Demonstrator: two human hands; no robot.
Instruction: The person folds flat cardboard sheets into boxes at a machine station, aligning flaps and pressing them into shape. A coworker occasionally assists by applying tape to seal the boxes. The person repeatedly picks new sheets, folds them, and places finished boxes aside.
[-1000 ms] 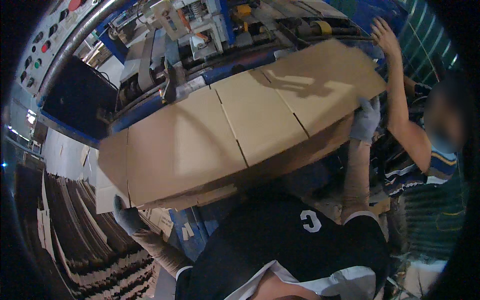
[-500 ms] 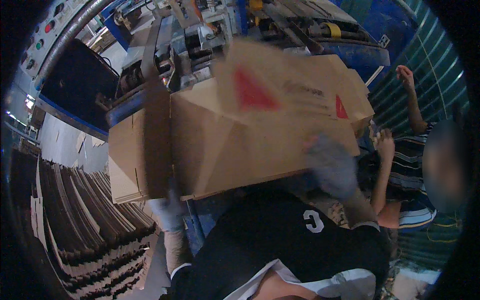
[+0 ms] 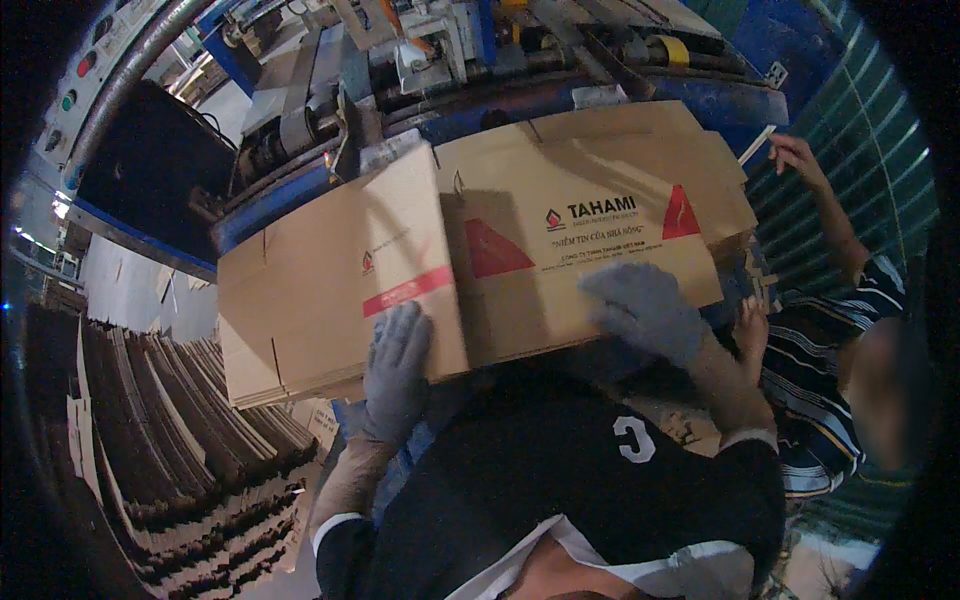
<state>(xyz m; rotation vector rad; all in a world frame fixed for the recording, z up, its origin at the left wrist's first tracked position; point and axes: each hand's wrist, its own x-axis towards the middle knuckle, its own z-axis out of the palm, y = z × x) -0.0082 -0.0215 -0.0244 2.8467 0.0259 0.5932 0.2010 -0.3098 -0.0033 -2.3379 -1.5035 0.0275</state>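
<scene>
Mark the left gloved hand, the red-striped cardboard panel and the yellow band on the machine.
Left gloved hand [image 3: 396,374]: head view, back of the hand.
Red-striped cardboard panel [image 3: 420,248]: head view, face above its stripe.
Yellow band [image 3: 677,50]: head view, outer surface.

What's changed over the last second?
The left hand released the cardboard at its left end and moved right; the right hand released the right end and moved left. Red-printed panels now face up where plain brown showed. A co-worker's hand came down. The machine and cardboard stack stayed.
</scene>
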